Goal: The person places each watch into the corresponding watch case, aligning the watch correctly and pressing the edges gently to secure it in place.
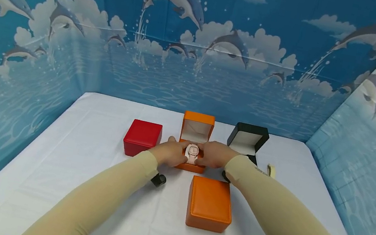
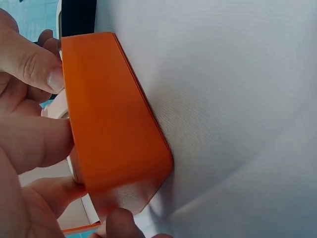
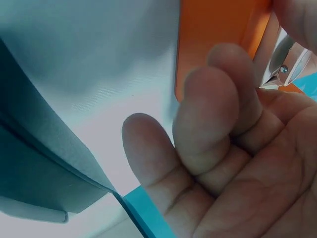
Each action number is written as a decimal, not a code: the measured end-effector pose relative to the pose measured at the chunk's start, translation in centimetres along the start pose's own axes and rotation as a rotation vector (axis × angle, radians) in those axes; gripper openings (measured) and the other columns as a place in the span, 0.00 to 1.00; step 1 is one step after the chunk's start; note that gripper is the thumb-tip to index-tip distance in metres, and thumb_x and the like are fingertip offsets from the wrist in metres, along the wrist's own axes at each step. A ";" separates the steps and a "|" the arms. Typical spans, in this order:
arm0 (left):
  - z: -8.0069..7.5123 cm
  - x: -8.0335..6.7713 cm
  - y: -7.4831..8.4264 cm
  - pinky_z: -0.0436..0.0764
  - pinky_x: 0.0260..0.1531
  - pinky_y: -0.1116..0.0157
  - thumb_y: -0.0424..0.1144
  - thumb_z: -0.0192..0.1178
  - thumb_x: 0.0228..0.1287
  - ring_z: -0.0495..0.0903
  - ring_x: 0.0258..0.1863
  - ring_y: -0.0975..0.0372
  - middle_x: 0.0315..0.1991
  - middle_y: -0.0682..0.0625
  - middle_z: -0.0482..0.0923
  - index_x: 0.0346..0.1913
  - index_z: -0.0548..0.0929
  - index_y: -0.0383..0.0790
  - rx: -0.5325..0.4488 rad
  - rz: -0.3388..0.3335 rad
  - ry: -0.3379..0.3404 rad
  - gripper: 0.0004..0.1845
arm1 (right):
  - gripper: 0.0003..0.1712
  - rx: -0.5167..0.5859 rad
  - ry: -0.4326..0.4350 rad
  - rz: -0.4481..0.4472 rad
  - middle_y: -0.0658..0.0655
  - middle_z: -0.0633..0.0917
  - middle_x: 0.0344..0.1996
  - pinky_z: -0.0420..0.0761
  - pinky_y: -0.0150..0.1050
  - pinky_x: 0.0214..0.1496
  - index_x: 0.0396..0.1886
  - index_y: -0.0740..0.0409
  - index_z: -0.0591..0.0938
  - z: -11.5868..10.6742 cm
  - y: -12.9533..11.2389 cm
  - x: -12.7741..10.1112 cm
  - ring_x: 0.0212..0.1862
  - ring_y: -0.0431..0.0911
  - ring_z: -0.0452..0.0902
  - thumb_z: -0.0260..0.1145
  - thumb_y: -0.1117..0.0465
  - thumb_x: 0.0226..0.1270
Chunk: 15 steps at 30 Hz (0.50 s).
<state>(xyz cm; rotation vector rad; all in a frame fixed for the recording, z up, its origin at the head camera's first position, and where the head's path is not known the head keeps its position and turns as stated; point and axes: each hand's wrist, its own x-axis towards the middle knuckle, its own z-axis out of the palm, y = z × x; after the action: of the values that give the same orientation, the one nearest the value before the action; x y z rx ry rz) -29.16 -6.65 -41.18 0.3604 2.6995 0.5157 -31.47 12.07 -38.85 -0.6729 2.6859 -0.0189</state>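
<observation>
While both hands, left (image 1: 170,153) and right (image 1: 214,155), pinch it over the open orange box (image 1: 197,129), the watch (image 1: 191,153) shows a pale pink strap.

Pink watch (image 1: 192,152) (square face up) over open orange box (image 1: 196,132), mid-table.

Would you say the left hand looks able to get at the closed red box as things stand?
Probably yes: the red box sits just beside the left hand, with bare tablecloth between, though that hand now holds the watch.
</observation>
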 end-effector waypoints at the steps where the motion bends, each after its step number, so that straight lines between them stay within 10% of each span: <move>1: 0.0 -0.1 0.0 0.83 0.38 0.63 0.51 0.60 0.76 0.71 0.53 0.53 0.59 0.38 0.69 0.85 0.58 0.56 -0.003 -0.003 0.002 0.39 | 0.40 -0.005 0.003 -0.002 0.56 0.88 0.56 0.81 0.50 0.68 0.80 0.48 0.71 0.1 0.0 0.0 0.49 0.49 0.81 0.69 0.41 0.74; 15: -2.5 -2.0 0.8 0.83 0.61 0.50 0.54 0.58 0.78 0.75 0.60 0.51 0.72 0.37 0.67 0.84 0.59 0.41 -0.060 0.018 0.042 0.40 | 0.40 0.006 0.029 -0.024 0.61 0.83 0.65 0.79 0.54 0.71 0.78 0.60 0.71 -1.2 0.5 -1.5 0.60 0.54 0.83 0.66 0.43 0.76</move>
<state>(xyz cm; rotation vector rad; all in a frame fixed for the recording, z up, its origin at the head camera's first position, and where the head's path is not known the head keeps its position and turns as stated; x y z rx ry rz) -28.27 -7.30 -38.08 0.3614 2.7165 0.6151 -30.92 13.06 -37.24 -0.7089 2.7042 -0.0429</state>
